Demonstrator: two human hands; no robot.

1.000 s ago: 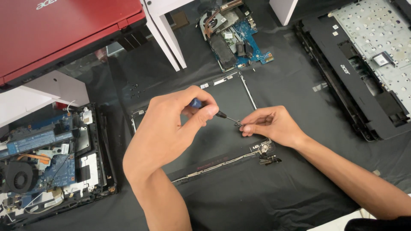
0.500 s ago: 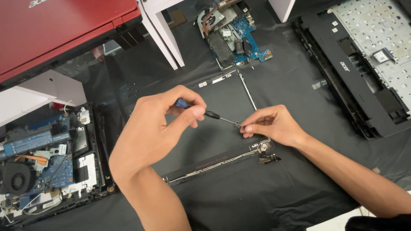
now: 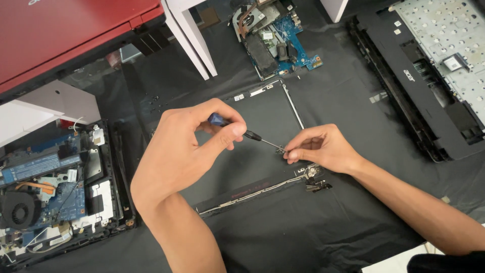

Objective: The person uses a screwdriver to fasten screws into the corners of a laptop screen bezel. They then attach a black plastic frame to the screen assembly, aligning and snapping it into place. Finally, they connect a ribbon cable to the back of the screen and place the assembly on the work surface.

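Note:
My left hand (image 3: 184,146) grips a small screwdriver (image 3: 252,136) with a blue handle, its shaft pointing right and down. Its tip meets my right hand (image 3: 321,146), whose thumb and fingers are pinched together at the tip; whatever they hold is too small to see. Both hands hover over a dark laptop screen panel (image 3: 268,119) with thin metal side rails, lying flat on a black cloth. A metal hinge (image 3: 314,179) sits at the panel's lower right corner, just below my right hand.
An opened laptop base (image 3: 55,187) with blue board and fan lies at the left. A red laptop lid (image 3: 65,35) is at top left, a loose blue circuit board (image 3: 275,38) at top centre, and a black keyboard frame (image 3: 429,76) at the right. White supports (image 3: 189,38) stand nearby.
The view has drifted slightly; my left hand with the screwdriver shifted a little. My right hand stays pinched at the screwdriver tip.

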